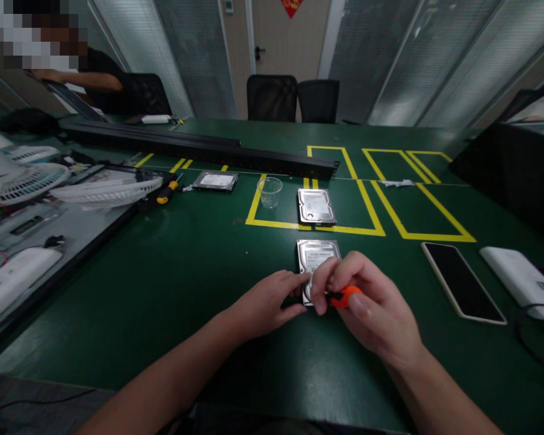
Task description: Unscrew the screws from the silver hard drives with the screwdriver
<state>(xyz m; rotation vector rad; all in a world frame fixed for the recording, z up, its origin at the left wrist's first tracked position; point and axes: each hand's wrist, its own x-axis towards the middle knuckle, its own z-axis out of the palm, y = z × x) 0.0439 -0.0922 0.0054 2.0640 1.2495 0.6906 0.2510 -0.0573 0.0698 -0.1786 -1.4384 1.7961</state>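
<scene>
A silver hard drive [318, 249] with a white label lies flat on the green table in front of me. My left hand [269, 303] grips its near left side, with the index finger over the top and the thumb at the near corner. Above the drive, my right hand [377, 309] is closed around an orange-and-black screwdriver [346, 296]. The screwdriver's tip is hidden behind my fingers. Just beyond, a second hard drive [316, 206] sits across the yellow tape, beside a clear plastic cup [269, 193].
A third drive [215, 180] and a yellow-black screwdriver [168, 190] lie back left. White fans [31, 184] crowd the left side. A long black bar [263, 158] crosses behind. A phone [462, 282] and white power bank [521, 281] lie right. A person [102, 75] sits far left.
</scene>
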